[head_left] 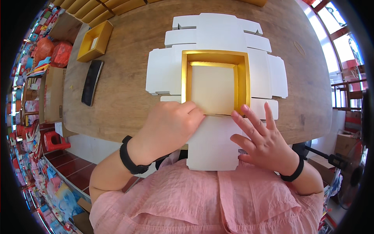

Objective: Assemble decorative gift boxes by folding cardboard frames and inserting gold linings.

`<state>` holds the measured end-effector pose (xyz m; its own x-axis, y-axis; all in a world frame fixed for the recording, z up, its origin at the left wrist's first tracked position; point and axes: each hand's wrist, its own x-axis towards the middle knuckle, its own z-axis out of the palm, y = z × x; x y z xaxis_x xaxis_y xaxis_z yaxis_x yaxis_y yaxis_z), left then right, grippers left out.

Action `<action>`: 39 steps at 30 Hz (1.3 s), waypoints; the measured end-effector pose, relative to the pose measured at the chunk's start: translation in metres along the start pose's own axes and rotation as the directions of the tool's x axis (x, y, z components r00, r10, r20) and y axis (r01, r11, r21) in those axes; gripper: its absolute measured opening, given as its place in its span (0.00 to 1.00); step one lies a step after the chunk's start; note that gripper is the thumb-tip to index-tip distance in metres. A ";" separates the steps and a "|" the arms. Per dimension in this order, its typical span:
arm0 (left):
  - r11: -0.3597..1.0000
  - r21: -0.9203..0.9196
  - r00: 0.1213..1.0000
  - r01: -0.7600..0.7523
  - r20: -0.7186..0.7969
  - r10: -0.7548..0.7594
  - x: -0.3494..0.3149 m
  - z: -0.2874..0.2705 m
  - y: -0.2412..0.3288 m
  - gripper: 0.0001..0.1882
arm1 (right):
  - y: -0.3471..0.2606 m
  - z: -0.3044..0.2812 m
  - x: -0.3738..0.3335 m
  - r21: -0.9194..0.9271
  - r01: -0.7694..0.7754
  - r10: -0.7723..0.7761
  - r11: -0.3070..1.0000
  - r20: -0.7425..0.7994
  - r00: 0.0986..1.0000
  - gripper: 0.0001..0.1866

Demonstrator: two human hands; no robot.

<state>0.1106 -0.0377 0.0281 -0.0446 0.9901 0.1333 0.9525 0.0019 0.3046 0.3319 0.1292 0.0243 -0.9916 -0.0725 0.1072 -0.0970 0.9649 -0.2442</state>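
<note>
A cardboard box with gold inner walls [242, 80] and a white bottom stands partly folded on the table in front of me. Its white outer flaps [216, 29] lie spread flat on the far side and both sides. One long white flap [212, 144] reaches over the near table edge toward my body. My left hand [167, 123] is closed at the near left corner, its fingers curled on the box's near edge. At the near right corner, my right hand [263, 138] has its fingers spread, with fingertips against the box. The left fingertips are partly hidden.
On the wooden table [128, 78], a finished gold box [95, 41] and a dark phone [92, 82] lie at the left. Several gold boxes [91, 9] line the far left edge. A thin rubber band [299, 47] lies at the right. A red stool [55, 141] stands below left.
</note>
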 end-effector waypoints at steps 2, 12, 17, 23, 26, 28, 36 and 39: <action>1.000 -0.011 1.000 -0.012 -0.011 0.012 0.001 0.002 -0.002 0.04 | 0.000 0.008 0.003 0.032 -0.027 0.030 0.999 -0.101 0.994 0.12; 0.998 -0.056 0.936 -0.025 0.350 0.043 0.002 -0.025 -0.001 0.03 | 0.010 0.017 0.018 0.145 0.061 -0.012 0.987 -0.315 0.949 0.08; 0.867 -0.480 0.970 -0.137 0.111 0.215 -0.004 -0.032 -0.030 0.10 | 0.008 0.013 0.025 0.289 0.024 0.069 0.957 -0.306 0.950 0.11; 0.484 -0.690 0.842 0.538 0.418 -0.341 -0.013 -0.024 -0.012 0.26 | 0.007 0.014 0.024 0.395 -0.014 0.152 0.918 -0.321 0.935 0.24; 0.477 -0.642 0.793 0.600 0.401 -0.458 -0.005 -0.027 0.005 0.30 | 0.007 0.016 0.024 0.446 -0.033 0.205 0.894 -0.342 0.917 0.36; 0.459 -0.614 0.753 0.642 0.391 -0.530 -0.006 -0.021 0.013 0.30 | 0.005 0.017 0.027 0.427 -0.038 0.202 0.904 -0.348 0.916 0.41; 0.999 0.003 0.978 -0.033 -0.206 0.033 -0.013 0.003 0.018 0.26 | 0.001 0.011 0.033 0.275 -0.215 0.319 0.937 -0.429 0.845 0.36; 0.999 -0.040 0.981 -0.008 -0.195 0.000 -0.013 0.004 0.016 0.28 | 0.016 0.007 0.027 0.217 -0.148 0.226 0.965 -0.399 0.889 0.30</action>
<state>0.1277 -0.0503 0.0276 -0.1030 0.9435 0.3149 0.9399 -0.0112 0.3412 0.3032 0.1405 0.0167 -0.8690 0.2546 0.4243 0.0349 0.8869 -0.4606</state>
